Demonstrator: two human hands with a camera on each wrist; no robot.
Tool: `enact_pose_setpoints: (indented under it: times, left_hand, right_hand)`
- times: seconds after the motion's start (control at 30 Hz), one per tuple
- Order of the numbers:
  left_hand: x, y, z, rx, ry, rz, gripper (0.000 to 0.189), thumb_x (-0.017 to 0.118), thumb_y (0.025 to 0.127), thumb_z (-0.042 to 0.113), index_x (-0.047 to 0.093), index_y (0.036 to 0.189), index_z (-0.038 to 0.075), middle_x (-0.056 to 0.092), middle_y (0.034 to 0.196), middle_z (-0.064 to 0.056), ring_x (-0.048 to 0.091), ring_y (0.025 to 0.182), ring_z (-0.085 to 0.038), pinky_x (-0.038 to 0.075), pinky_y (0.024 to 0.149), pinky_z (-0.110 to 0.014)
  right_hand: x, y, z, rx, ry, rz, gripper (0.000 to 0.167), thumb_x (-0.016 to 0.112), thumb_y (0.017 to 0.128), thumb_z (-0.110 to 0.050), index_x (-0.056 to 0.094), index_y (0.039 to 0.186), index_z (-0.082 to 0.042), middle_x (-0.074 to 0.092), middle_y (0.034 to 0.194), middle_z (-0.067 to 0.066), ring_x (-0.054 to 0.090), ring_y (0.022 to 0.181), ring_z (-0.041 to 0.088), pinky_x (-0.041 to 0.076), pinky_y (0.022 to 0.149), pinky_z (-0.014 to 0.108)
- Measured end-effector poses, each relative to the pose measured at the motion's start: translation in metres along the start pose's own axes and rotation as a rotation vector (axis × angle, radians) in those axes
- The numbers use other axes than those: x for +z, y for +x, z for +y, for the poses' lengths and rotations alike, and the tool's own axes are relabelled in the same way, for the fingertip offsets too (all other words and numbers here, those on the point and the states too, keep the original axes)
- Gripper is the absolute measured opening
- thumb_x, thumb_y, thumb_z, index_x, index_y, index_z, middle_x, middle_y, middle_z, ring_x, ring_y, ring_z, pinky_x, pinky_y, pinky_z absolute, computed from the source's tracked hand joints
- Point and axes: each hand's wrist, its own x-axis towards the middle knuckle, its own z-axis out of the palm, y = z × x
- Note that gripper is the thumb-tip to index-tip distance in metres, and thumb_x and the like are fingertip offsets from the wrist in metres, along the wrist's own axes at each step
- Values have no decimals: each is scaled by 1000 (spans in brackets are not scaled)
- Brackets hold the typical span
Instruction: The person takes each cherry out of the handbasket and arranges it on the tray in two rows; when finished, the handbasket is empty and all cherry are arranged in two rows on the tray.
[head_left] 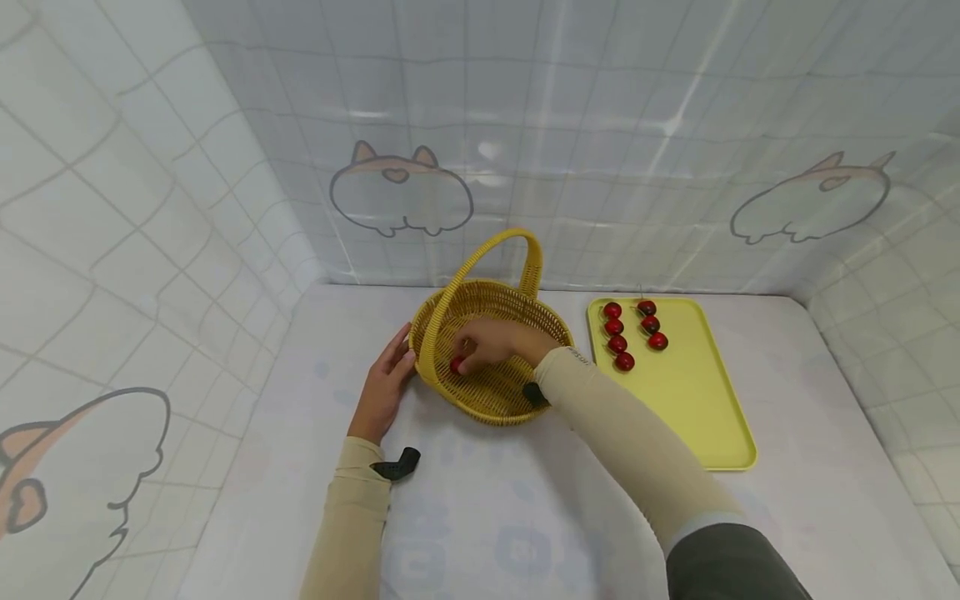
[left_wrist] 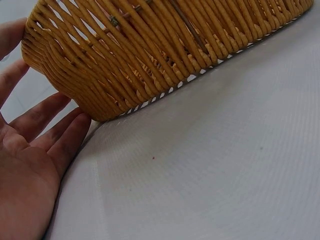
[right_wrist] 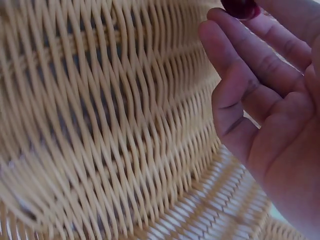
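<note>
A yellow wicker basket [head_left: 487, 412] with a tall arched handle [head_left: 468, 271] stands on the table. My right hand [head_left: 491, 342] reaches down inside it and pinches a red cherry [head_left: 456, 365] near the basket's left inner side. In the right wrist view the cherry [right_wrist: 241, 7] shows at the top edge by the fingertips, partly cut off. My left hand [head_left: 384, 390] rests against the outside of the basket's left wall. Its spread, lightly bent fingers [left_wrist: 42, 115] touch the woven side in the left wrist view.
Right of the basket lies a yellow tray [head_left: 697, 400]. Several cherries [head_left: 615, 327] with thin stems sit in two rows on its far left part. A tiled-pattern wall [head_left: 562, 167] rises behind the white table [head_left: 465, 517], with more such walls at both sides.
</note>
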Motion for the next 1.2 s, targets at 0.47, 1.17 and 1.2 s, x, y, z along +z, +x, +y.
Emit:
enact_pose_setpoints:
  times: [0.47, 1.17, 1.2]
  left_hand:
    - [-1, -1, 5, -26, 20, 12, 52, 55, 106, 36, 39, 156, 42, 45, 158, -5, 47, 142, -14, 40, 116, -25]
    - [-5, 1, 0, -10, -19, 7, 56, 58, 104, 41, 39, 157, 39, 43, 160, -5, 46, 144, -13, 41, 113, -19]
    - [-5, 2, 0, -9, -22, 6, 57, 58, 104, 42, 39, 157, 39, 43, 161, -4, 45, 144, -13, 41, 113, -18]
  right_hand:
    - [-28, -99, 38, 56, 207, 234, 28, 73, 95, -37, 69, 118, -20, 72, 105, -3, 66, 101, 16, 55, 90, 37]
    - [2, -228, 120, 349, 310, 583, 41, 70, 96, -45, 66, 122, -13, 69, 117, 9, 66, 110, 28, 52, 95, 46]
    - [5, -233, 125, 376, 306, 593, 43, 69, 96, -47, 66, 123, -14, 69, 118, 10, 66, 111, 29, 51, 95, 47]
